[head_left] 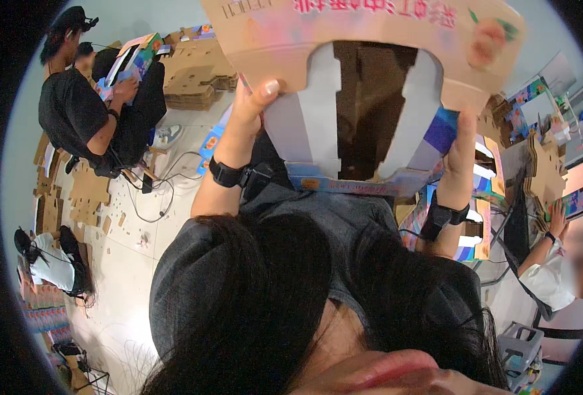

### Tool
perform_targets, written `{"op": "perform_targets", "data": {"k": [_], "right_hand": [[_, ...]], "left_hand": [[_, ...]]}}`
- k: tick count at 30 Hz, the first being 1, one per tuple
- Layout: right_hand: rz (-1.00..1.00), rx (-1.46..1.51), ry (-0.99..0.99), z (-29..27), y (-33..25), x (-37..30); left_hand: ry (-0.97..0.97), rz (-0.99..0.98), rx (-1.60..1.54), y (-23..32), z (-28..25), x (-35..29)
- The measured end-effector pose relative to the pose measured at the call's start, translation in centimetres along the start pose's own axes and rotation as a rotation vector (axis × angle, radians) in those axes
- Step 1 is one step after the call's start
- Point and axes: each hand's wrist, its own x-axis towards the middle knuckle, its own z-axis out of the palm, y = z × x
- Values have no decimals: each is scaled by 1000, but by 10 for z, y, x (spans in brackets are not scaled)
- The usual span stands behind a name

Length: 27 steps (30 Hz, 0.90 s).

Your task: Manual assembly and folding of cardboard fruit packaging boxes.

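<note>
Raised in front of me is a peach-coloured cardboard carton [410, 31] with fruit pictures and a large cut-out in its near panel. Through the cut-out show pale inner flaps and a dark brown interior. My left hand [255, 102] grips the carton's left edge, its thumb against the outer panel. On the opposite edge, my right hand [461, 141] is closed, with the fingers mostly hidden behind the cardboard. A strip of blue and purple print runs along the carton's lower edge. Black bands circle both my wrists.
Flat cardboard [196, 72] is stacked at the far left, near a seated person [74, 99] holding another carton [130, 62]. Cables [163, 197] and cardboard scraps lie on the floor. Right of me are finished-looking cartons [488, 168], another person [548, 276] and a grey stool [522, 349].
</note>
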Motion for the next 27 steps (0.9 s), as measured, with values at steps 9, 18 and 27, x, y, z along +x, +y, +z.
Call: {"op": "perform_targets", "data": {"k": [9,18,27], "right_hand": [[238,-385,-103,-32,46,-23],[522,-22,-364,-8,86,-60],[683,135,-544,65,80,-82]], "left_hand": [[401,12,-104,-22,-65,9],[606,47,-144,-36,-131,-23],[512,-140,-229,-50,-153,-58]]}}
